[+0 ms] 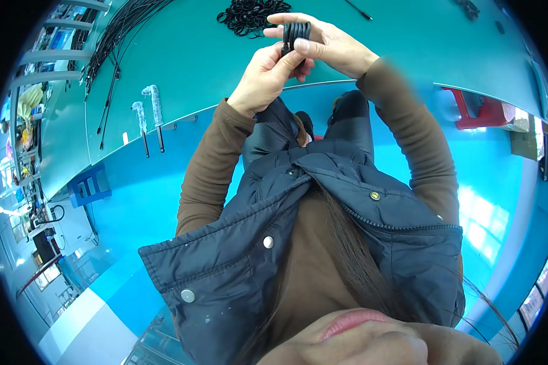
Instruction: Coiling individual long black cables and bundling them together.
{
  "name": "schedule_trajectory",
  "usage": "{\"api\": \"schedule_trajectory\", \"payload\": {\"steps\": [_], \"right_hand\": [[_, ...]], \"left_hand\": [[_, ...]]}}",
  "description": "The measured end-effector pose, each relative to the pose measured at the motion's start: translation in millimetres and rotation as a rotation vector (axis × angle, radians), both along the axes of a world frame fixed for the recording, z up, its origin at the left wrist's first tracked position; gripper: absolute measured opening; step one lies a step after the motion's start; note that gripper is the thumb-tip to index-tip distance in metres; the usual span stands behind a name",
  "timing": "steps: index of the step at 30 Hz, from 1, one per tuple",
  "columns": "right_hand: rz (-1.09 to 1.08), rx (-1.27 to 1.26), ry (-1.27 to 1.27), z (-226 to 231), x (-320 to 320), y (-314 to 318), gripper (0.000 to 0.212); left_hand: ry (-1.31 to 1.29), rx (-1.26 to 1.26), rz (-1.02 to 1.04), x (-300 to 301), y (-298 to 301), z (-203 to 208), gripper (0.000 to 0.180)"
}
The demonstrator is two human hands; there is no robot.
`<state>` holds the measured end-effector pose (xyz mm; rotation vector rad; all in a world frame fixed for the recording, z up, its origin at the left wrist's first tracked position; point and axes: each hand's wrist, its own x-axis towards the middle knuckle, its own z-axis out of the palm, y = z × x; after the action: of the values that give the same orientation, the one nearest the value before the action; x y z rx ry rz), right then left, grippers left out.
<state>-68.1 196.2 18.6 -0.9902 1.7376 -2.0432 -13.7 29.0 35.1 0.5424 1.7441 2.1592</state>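
Both my hands meet over the near edge of a green table (pixel 182 61), around a black cable wound into a tight coil (pixel 296 33). My left hand (pixel 266 76) pinches the coil's lower end between thumb and fingers. From the right, my right hand (pixel 335 48) grips the coil, its thumb pressed on the front and some fingers stretched past it. Just beyond my hands lies a pile of small black loops (pixel 249 17). How the cable's ends sit inside my fingers is hidden.
Long loose black cables (pixel 119 42) lie at the table's left, near two plastic-wrapped handled tools (pixel 155 112). One cable end (pixel 360 11) rests at the far side. A red stool (pixel 484 112) stands right, a blue stool (pixel 91 185) left. Grey rails (pixel 55 56) border the left.
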Motion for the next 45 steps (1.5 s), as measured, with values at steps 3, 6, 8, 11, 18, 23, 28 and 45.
{"api": "schedule_trajectory", "payload": {"steps": [3, 6, 8, 11, 18, 23, 28, 45], "right_hand": [[-0.124, 0.018, 0.057, 11.8, 5.1, -4.0, 0.054], [-0.136, 0.047, 0.073, 20.3, 10.9, -4.0, 0.050], [-0.072, 0.093, 0.056, 25.2, 14.3, -3.0, 0.044], [-0.024, 0.121, 0.000, 36.4, 22.6, -4.5, 0.041], [0.002, 0.075, -0.080, 33.9, 24.3, -12.5, 0.035], [-0.005, 0.070, -0.013, 21.6, 20.8, -21.7, 0.034], [0.065, 0.156, 0.041, 21.2, -0.4, -35.6, 0.032], [-0.571, 1.127, 0.295, -41.3, -232.4, -48.2, 0.024]], "left_hand": [[0.004, -0.031, -0.016, 2.8, 2.3, -2.1, 0.016], [0.010, -0.051, -0.024, 7.5, 3.9, 2.2, 0.015], [0.008, -0.074, -0.022, 13.0, 5.0, 6.2, 0.015], [0.012, -0.084, -0.024, 13.6, 3.8, 7.8, 0.014], [-0.003, -0.119, -0.050, 15.1, -2.4, 9.0, 0.014], [-0.018, -0.115, -0.046, 13.0, -10.9, 0.0, 0.015], [-0.131, 0.101, 0.021, 9.3, -24.1, -18.3, 0.017], [-0.250, 0.559, 0.139, -43.9, -86.9, -27.5, 0.025]]}}
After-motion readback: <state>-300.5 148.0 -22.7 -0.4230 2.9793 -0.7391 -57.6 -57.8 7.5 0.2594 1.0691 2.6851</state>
